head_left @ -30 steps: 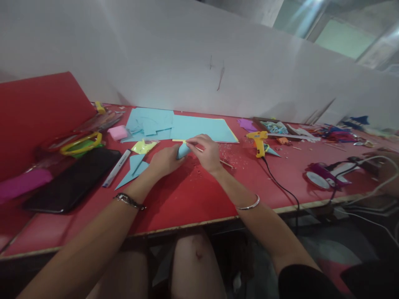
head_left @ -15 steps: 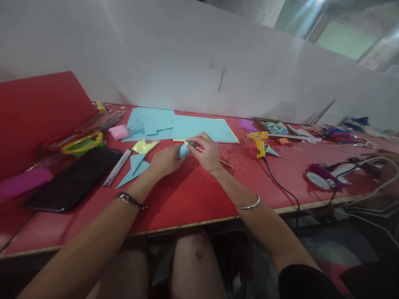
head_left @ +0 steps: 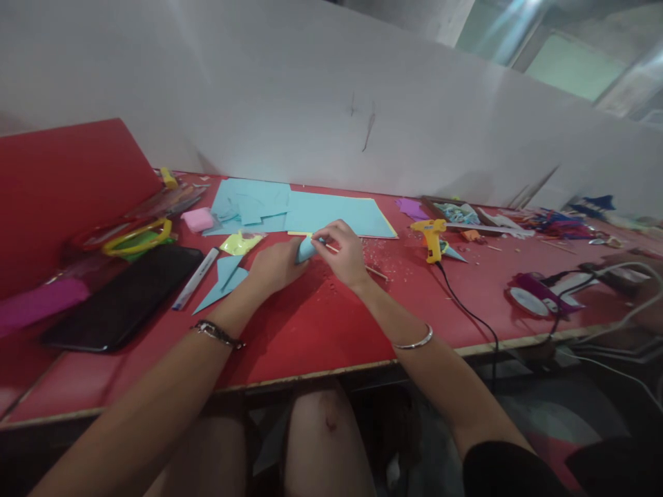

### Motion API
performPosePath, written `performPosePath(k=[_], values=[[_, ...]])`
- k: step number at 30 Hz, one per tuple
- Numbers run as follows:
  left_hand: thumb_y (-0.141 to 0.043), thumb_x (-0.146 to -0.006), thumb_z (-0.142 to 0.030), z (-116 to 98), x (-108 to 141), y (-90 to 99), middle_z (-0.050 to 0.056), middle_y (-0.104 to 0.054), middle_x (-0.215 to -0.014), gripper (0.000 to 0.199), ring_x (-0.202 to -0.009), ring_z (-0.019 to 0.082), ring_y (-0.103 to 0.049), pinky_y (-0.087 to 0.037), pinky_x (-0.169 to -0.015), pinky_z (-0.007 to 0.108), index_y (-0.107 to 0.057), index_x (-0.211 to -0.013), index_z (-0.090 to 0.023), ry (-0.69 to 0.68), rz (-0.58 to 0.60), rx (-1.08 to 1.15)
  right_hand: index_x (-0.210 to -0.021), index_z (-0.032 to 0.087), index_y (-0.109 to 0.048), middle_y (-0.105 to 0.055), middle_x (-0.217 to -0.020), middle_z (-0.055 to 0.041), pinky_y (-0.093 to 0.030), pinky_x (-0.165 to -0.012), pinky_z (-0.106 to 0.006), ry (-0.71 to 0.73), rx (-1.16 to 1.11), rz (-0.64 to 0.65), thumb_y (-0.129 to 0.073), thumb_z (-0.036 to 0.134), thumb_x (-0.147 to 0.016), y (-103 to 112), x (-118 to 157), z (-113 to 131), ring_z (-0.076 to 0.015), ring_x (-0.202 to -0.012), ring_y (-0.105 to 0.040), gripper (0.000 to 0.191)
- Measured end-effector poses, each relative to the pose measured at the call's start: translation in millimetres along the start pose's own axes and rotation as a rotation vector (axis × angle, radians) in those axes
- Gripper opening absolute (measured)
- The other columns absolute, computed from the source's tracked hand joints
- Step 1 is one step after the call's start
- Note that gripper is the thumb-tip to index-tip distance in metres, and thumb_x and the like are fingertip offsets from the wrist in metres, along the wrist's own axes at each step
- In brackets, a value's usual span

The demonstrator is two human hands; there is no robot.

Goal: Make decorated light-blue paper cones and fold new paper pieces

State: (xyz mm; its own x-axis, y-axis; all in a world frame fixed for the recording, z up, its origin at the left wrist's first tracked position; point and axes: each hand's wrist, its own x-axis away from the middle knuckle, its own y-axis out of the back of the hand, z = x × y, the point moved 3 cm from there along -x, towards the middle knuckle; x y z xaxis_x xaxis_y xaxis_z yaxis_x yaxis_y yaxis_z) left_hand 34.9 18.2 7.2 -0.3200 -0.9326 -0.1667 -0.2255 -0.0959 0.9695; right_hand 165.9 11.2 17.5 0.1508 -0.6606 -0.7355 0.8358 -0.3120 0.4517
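Observation:
My left hand (head_left: 277, 268) is closed round a small rolled piece of light blue paper (head_left: 306, 250) above the red table. Close against its upper right end, my right hand (head_left: 342, 252) pinches a thin stick (head_left: 331, 248), with its fingertips at the roll. What the stick's tip touches is hidden by my fingers. Blue paper scraps (head_left: 222, 286) lie left of my left hand, beside a white marker (head_left: 195, 279). Behind both hands are large light blue sheets (head_left: 336, 212).
A yellow glue gun (head_left: 431, 238) stands to the right, its black cord running over the table's front edge. On the left lie a black phone (head_left: 127, 297), a yellow-handled tool (head_left: 137, 238) and a pink piece (head_left: 197, 219). A tray (head_left: 484, 224) of scraps sits back right.
My right fingers have shifted slightly at the end of the blue roll. My left hand keeps its hold in the same place.

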Motion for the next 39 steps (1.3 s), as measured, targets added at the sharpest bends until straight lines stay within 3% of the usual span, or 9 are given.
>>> performPosePath(k=[9,17,22,26,31,35,39], values=[[-0.036,-0.078,-0.045,-0.2,0.3,1.8,0.011,-0.064,-0.091,0.04,-0.084,0.027,-0.06,-0.041,-0.059,0.03,-0.05,-0.103,-0.017,0.013,0.01,-0.002,-0.075,0.022,-0.055,-0.047,-0.075,0.0005,-0.043,-0.068,-0.025,0.002,0.001,-0.036,-0.053,0.018,-0.076,1.8,-0.3,2.4,-0.0105,-0.068,-0.048,0.004],[-0.037,-0.078,-0.044,0.0,-0.2,1.2,0.013,-0.065,-0.088,0.044,-0.081,0.028,-0.061,-0.041,-0.061,0.032,-0.05,-0.108,-0.016,-0.005,-0.049,-0.064,-0.073,0.02,-0.055,-0.045,-0.073,0.0011,-0.042,-0.064,-0.024,0.023,0.004,-0.055,-0.055,0.016,-0.075,1.2,-0.6,0.5,-0.0097,-0.065,-0.045,0.004],[-0.041,-0.076,-0.041,1.7,-0.9,-0.4,0.012,-0.064,-0.088,0.04,-0.08,0.028,-0.06,-0.04,-0.059,0.03,-0.053,-0.104,-0.015,-0.006,-0.081,0.047,-0.074,0.02,-0.054,-0.045,-0.073,0.0012,-0.042,-0.064,-0.024,0.021,-0.029,-0.081,-0.055,0.017,-0.074,1.7,-0.3,0.7,-0.0096,-0.065,-0.046,0.004],[-0.042,-0.075,-0.04,2.4,-5.7,-6.3,0.006,-0.064,-0.083,0.033,-0.076,0.022,-0.058,-0.039,-0.06,0.027,-0.057,-0.093,-0.016,-0.019,-0.062,0.46,-0.079,0.02,-0.053,-0.048,-0.075,0.0003,-0.043,-0.064,-0.024,-0.032,-0.086,-0.132,-0.049,0.018,-0.078,2.8,0.0,-1.1,-0.0098,-0.067,-0.048,0.004],[-0.052,-0.071,-0.039,3.4,-9.8,-13.2,0.001,-0.058,-0.063,0.023,-0.058,0.013,-0.051,-0.035,-0.052,0.023,-0.055,-0.066,-0.016,0.208,-0.007,1.183,-0.085,0.019,-0.051,-0.054,-0.081,-0.0017,-0.043,-0.065,-0.024,-0.148,-0.125,-0.178,-0.044,0.02,-0.08,1.5,0.4,-7.9,-0.0102,-0.071,-0.05,0.009],[-0.05,-0.075,-0.029,-0.4,-10.4,-10.9,0.001,-0.057,-0.064,0.018,-0.057,0.009,-0.051,-0.038,-0.052,0.021,-0.054,-0.064,-0.016,0.339,0.094,1.695,-0.079,0.019,-0.052,-0.053,-0.079,-0.001,-0.043,-0.063,-0.023,-0.14,-0.102,-0.049,-0.045,0.018,-0.078,-5.4,0.9,-7.1,-0.0103,-0.071,-0.051,0.007],[-0.043,-0.08,-0.028,0.2,-11.7,-9.1,0.004,-0.06,-0.065,0.022,-0.061,0.012,-0.054,-0.043,-0.056,0.023,-0.057,-0.069,-0.015,0.402,0.12,1.913,-0.083,0.019,-0.053,-0.049,-0.079,-0.0008,-0.045,-0.063,-0.024,-0.134,-0.097,0.063,-0.051,0.018,-0.074,-11.8,3.0,-4.1,-0.0107,-0.07,-0.05,0.009]])
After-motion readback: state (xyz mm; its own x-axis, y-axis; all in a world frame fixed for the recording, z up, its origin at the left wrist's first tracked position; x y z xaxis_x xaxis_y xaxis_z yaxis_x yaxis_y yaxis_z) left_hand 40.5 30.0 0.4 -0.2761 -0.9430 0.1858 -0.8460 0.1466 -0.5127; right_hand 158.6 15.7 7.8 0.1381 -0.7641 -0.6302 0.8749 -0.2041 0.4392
